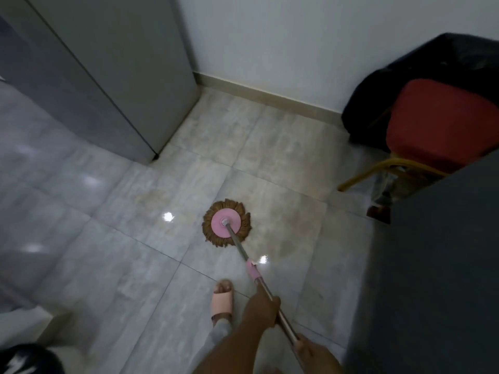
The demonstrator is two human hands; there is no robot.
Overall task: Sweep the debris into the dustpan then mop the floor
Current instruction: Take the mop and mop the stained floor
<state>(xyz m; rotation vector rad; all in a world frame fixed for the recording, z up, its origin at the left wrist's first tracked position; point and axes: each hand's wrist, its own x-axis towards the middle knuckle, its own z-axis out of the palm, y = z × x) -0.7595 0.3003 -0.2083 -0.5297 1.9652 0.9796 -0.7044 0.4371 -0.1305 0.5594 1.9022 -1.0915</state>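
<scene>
The tiled floor (108, 265) lay glossy below you, a grey cabinet (113, 76) at its far left and a red chair (442, 125) at the right wall. Your mop (226, 224) rested flat on the tiles ahead of your feet, its brown fringe ringing a pink disc, well forward of both hands. Your left hand (260, 309) was wrapped around the metal handle (272, 298) just below the pink collar. Your right hand (310, 349) gripped the handle nearer you. One pink slipper (222, 299) stood left of the handle.
</scene>
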